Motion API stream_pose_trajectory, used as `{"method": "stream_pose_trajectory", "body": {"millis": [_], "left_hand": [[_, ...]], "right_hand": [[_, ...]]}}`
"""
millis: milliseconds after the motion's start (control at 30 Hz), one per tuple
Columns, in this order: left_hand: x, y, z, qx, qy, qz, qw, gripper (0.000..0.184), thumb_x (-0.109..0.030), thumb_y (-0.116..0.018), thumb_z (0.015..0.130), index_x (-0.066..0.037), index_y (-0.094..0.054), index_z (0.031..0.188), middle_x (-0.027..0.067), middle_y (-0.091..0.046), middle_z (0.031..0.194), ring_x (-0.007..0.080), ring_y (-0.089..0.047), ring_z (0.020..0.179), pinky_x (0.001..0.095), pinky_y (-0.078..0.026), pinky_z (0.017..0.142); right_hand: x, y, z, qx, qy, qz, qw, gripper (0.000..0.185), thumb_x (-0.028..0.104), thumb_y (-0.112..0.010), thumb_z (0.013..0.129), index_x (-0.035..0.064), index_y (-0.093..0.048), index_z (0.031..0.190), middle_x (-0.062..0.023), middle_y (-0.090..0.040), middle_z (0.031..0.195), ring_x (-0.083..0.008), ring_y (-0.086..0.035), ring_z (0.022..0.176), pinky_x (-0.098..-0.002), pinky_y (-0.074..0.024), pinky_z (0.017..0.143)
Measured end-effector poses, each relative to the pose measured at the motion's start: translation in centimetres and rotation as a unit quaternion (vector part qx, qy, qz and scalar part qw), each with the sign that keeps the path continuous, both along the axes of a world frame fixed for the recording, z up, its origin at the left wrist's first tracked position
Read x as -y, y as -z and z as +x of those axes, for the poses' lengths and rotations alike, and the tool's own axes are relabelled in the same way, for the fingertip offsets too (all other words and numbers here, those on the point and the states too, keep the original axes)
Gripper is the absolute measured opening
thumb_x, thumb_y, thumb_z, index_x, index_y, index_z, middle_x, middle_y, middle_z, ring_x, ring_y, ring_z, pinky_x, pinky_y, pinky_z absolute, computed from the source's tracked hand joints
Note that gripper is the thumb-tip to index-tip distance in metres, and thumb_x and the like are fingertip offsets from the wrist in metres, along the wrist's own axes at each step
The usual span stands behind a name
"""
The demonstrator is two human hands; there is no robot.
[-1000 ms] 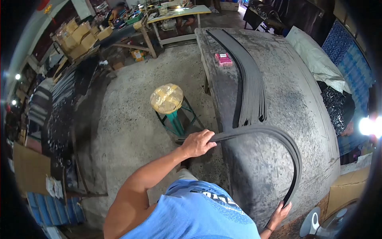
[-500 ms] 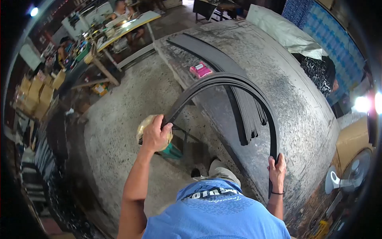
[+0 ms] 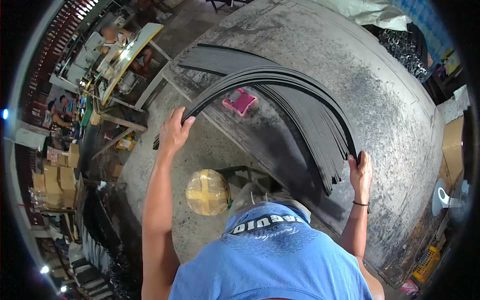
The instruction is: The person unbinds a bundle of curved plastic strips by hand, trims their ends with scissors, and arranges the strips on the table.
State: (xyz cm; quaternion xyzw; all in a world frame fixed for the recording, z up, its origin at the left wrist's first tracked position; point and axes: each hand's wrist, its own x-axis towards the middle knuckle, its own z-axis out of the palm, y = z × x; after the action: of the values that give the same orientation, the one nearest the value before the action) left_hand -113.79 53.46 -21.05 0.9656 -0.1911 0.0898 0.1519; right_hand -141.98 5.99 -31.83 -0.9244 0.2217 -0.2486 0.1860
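Note:
A bundle of long, flat black strips arches between my two hands over the table. My left hand is closed around its left end, out past the table's edge. At the opposite end, my right hand grips the bundle above the tabletop. Beneath the arch, a larger fanned pile of similar dark strips lies on the table, its near ends uneven. Beside that pile rests a pink object, seen under the curve of the held bundle. The strips' material is not certain.
The large grey, scuffed table fills the right side. A round stool seat wrapped in tape stands at my left. People sit near a yellow-edged workbench farther back. Cardboard boxes are stacked at far left; a fan stands at right.
Both hands have moved farther forward and apart, and the held bundle has spread into a wider, flatter arch. The view has shifted too, showing more of the round stool seat.

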Motion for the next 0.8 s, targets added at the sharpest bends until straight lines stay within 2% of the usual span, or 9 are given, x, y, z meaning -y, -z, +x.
{"method": "stream_pose_trajectory", "body": {"millis": [100,167,200,300,467,567,633,700,800], "left_hand": [[1.7,-0.7,3.5,-0.076,-0.027,0.025,0.996,0.048,-0.038,-0.056,0.093,-0.001,-0.054,0.123,0.0189,-0.06,0.116,0.0397,-0.057,0.106,0.0468,-0.047,0.087],[1.1,1.2,7.2,-0.051,-0.007,0.037,0.998,0.047,-0.039,-0.056,0.094,-0.003,-0.054,0.124,0.0176,-0.059,0.119,0.0385,-0.055,0.112,0.0472,-0.045,0.092],[1.3,1.5,8.8,-0.05,0.01,0.058,0.997,0.047,-0.039,-0.055,0.094,-0.004,-0.053,0.125,0.0173,-0.059,0.12,0.0381,-0.055,0.113,0.0474,-0.045,0.092],[1.4,3.1,13.4,-0.034,0.049,0.078,0.995,0.046,-0.039,-0.055,0.095,-0.004,-0.053,0.125,0.0166,-0.058,0.12,0.0371,-0.054,0.114,0.0478,-0.045,0.094],[0.8,5.5,21.3,-0.06,0.083,0.109,0.989,0.049,-0.039,-0.057,0.093,-0.004,-0.054,0.127,0.0177,-0.056,0.129,0.0353,-0.051,0.12,0.0443,-0.041,0.1],[1.6,8.4,27.8,-0.105,0.108,0.075,0.986,0.055,-0.038,-0.056,0.093,-0.001,-0.049,0.134,0.021,-0.051,0.134,0.037,-0.047,0.125,0.0455,-0.037,0.104],[1.0,11.1,33.2,-0.095,0.197,0.064,0.974,0.051,-0.034,-0.053,0.094,0.0,-0.048,0.132,0.0218,-0.05,0.133,0.039,-0.046,0.124,0.0476,-0.036,0.105],[1.9,13.4,37.0,-0.114,0.227,0.124,0.959,0.051,-0.036,-0.053,0.095,-0.001,-0.048,0.132,0.0198,-0.05,0.132,0.0384,-0.044,0.125,0.0484,-0.035,0.104],[2.9,16.0,38.6,-0.077,0.268,0.168,0.946,0.052,-0.038,-0.052,0.095,-0.001,-0.047,0.132,0.0175,-0.051,0.129,0.0369,-0.044,0.123,0.0482,-0.037,0.102]], "right_hand": [[0.0,0.7,2.8,-0.025,0.012,0.02,0.999,0.038,0.025,-0.068,0.087,0.0001,-0.054,0.111,-0.0193,-0.056,0.092,-0.0382,-0.057,0.081,-0.0434,-0.0463,0.068],[0.4,2.1,4.0,-0.018,0.021,-0.011,1.0,0.039,0.027,-0.068,0.087,-0.0001,-0.055,0.112,-0.0184,-0.056,0.092,-0.0383,-0.056,0.081,-0.0436,-0.0466,0.069],[-0.1,0.9,4.9,-0.084,0.041,0.047,0.995,0.039,0.026,-0.068,0.086,0.0002,-0.055,0.112,-0.0173,-0.056,0.094,-0.0382,-0.056,0.084,-0.044,-0.0468,0.072],[0.0,2.3,6.5,-0.111,0.049,0.031,0.992,0.039,0.026,-0.069,0.085,0.0005,-0.055,0.111,-0.0169,-0.056,0.096,-0.0381,-0.056,0.087,-0.045,-0.0464,0.075],[-2.2,2.9,9.8,-0.135,0.065,-0.001,0.989,0.026,0.02,-0.069,0.08,0.0058,-0.055,0.097,-0.0156,-0.056,0.095,-0.0364,-0.055,0.092,-0.0459,-0.0461,0.076],[-3.0,3.4,12.6,-0.214,0.118,-0.018,0.97,0.023,0.02,-0.068,0.08,0.0075,-0.056,0.094,-0.0145,-0.057,0.093,-0.0354,-0.055,0.091,-0.0456,-0.0471,0.077],[-4.5,4.3,14.2,-0.152,0.148,-0.026,0.977,0.03,0.03,-0.07,0.08,0.0103,-0.057,0.099,-0.0107,-0.057,0.097,-0.0327,-0.055,0.096,-0.0428,-0.0455,0.082],[-6.3,6.1,15.7,-0.152,0.199,-0.04,0.967,0.034,0.034,-0.069,0.081,0.0126,-0.057,0.103,-0.0085,-0.058,0.099,-0.0305,-0.055,0.099,-0.0429,-0.0431,0.084],[-8.5,8.6,17.1,-0.237,0.299,-0.042,0.923,0.032,0.035,-0.068,0.082,0.0155,-0.057,0.105,-0.0061,-0.059,0.104,-0.0294,-0.054,0.101,-0.0461,-0.039,0.087]]}}
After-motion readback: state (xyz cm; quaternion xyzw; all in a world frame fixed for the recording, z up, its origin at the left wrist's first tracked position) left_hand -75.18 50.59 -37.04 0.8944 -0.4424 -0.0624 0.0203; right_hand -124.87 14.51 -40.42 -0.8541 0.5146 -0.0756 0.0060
